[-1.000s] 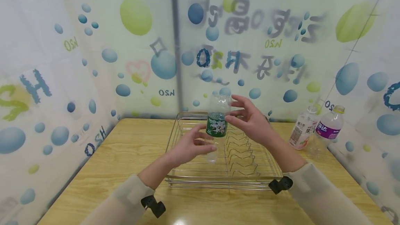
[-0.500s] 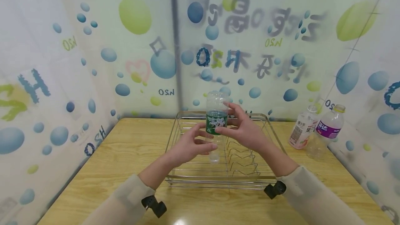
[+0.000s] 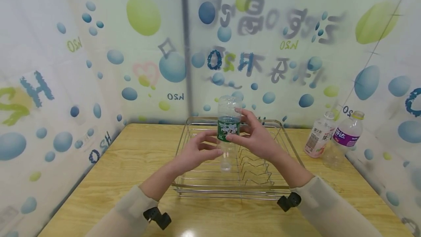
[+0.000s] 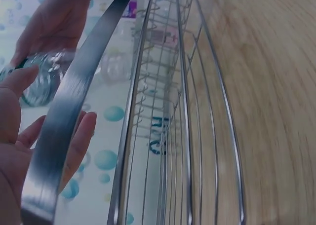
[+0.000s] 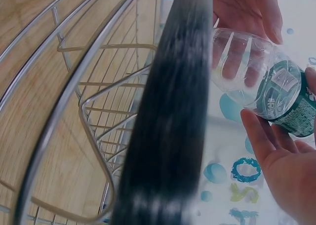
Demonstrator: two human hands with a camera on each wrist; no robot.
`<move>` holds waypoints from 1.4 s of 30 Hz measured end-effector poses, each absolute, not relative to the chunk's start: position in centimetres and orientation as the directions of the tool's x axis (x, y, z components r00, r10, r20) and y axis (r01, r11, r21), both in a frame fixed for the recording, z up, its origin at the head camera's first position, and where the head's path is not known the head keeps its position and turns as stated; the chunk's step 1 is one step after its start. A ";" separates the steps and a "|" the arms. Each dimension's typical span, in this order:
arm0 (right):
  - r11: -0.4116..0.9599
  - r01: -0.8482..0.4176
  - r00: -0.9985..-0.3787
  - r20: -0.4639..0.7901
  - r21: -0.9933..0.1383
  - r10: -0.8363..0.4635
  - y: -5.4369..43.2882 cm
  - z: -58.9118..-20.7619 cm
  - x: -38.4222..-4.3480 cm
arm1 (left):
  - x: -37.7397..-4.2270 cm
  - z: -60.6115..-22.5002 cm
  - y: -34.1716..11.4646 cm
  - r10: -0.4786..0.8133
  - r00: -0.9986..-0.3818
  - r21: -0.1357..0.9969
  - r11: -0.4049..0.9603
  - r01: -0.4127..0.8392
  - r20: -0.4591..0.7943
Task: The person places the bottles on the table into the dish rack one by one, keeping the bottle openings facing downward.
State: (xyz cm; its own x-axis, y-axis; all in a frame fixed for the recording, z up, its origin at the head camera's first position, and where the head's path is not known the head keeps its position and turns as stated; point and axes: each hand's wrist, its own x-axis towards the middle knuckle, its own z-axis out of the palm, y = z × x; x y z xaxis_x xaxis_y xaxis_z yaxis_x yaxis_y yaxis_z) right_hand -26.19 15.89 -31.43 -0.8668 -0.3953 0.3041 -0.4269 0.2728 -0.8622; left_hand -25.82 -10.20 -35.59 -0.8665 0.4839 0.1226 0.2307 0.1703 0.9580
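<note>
A clear plastic bottle (image 3: 228, 103) with a green label (image 5: 295, 108) is held upside down over the wire dish rack (image 3: 210, 187), its neck pointing down. My right hand (image 3: 258, 138) grips it from the right, thumb across the label and fingers behind. To the left, my left hand (image 3: 194, 153) has its fingers beside the bottle's lower part and its thumb apart from them. Those left fingers (image 4: 81, 136) look spread and loose in the left wrist view. Part of the bottle is hidden behind the rack's metal rim (image 4: 74, 96) there.
Two more plastic bottles stand at the table's right side: one with a pink-and-white label (image 3: 318, 136) and one with a purple label (image 3: 346, 136). Zigzag wire dividers (image 3: 256, 164) fill the rack's right half. Patterned curtains (image 3: 158, 65) enclose the wooden table (image 3: 131, 167).
My right hand has come in from the right and closed round the bottle, which now stands more upright. My left hand has loosened and shifted slightly to the left.
</note>
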 end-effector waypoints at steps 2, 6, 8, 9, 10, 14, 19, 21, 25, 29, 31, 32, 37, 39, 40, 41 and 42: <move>0.276 -0.434 -0.866 0.313 -0.858 -0.390 16.0 -31.4 -26.2 | -25.9 -35.7 -11.4 0.451 -0.878 0.947 0.179 0.267 0.162; 0.292 -0.442 -0.868 0.323 -0.848 -0.377 16.3 -31.3 -26.2 | -25.9 -35.8 -14.4 0.340 -0.907 0.924 0.200 0.327 0.247; 0.304 -0.439 -0.872 0.320 -0.846 -0.370 16.5 -31.3 -26.3 | -26.0 -36.0 -15.9 0.272 -0.919 0.913 0.214 0.348 0.287; 0.308 -0.435 -0.874 0.315 -0.846 -0.369 16.6 -31.2 -26.4 | -26.0 -36.1 -16.6 0.238 -0.924 0.908 0.226 0.353 0.300; 0.314 -0.430 -0.877 0.309 -0.847 -0.367 16.7 -31.2 -26.4 | -26.0 -36.3 -17.3 0.209 -0.927 0.903 0.238 0.358 0.312; 0.317 -0.419 -0.883 0.300 -0.851 -0.362 17.0 -31.3 -26.6 | -25.9 -37.5 -19.7 0.129 -0.938 0.889 0.299 0.347 0.323; 0.306 -0.417 -0.882 0.299 -0.856 -0.363 17.1 -31.5 -26.9 | -25.6 -39.2 -21.0 0.161 -0.954 0.906 0.305 0.293 0.254; 0.301 -0.414 -0.882 0.297 -0.859 -0.365 17.1 -31.5 -27.0 | -25.4 -39.9 -21.1 0.196 -0.957 0.919 0.289 0.267 0.216; 0.290 -0.410 -0.883 0.297 -0.865 -0.363 17.0 -31.2 -27.3 | -25.5 -40.9 -21.0 0.263 -0.949 0.941 0.238 0.240 0.175; 0.293 -0.399 -0.890 0.290 -0.869 -0.351 16.7 -30.7 -27.6 | -25.5 -41.6 -21.0 0.294 -0.945 0.962 0.181 0.202 0.144; 0.307 -0.392 -0.896 0.284 -0.868 -0.341 16.5 -30.3 -27.8 | -25.5 -41.8 -20.9 0.306 -0.944 0.970 0.159 0.182 0.127; 0.311 -0.389 -0.898 0.282 -0.867 -0.337 16.4 -30.1 -28.0 | -25.5 -42.0 -20.9 0.312 -0.942 0.973 0.151 0.175 0.121; 0.320 -0.383 -0.903 0.277 -0.867 -0.330 15.5 -28.9 -28.6 | -25.7 -42.4 -20.7 0.356 -0.926 0.980 0.104 0.172 0.125; 0.319 -0.375 -0.906 0.271 -0.870 -0.327 15.0 -28.4 -28.9 | -25.8 -42.5 -20.7 0.370 -0.920 0.981 0.084 0.174 0.131; 0.321 -0.369 -0.909 0.266 -0.872 -0.322 14.8 -28.2 -29.0 | -25.8 -42.6 -20.7 0.377 -0.916 0.982 0.075 0.174 0.133; 0.320 -0.364 -0.911 0.263 -0.875 -0.318 14.6 -27.9 -29.1 | -25.8 -42.6 -20.6 0.385 -0.913 0.983 0.065 0.175 0.137; 0.321 -0.361 -0.913 0.261 -0.876 -0.314 14.3 -27.7 -29.3 | -25.9 -42.6 -20.6 0.391 -0.910 0.983 0.057 0.174 0.139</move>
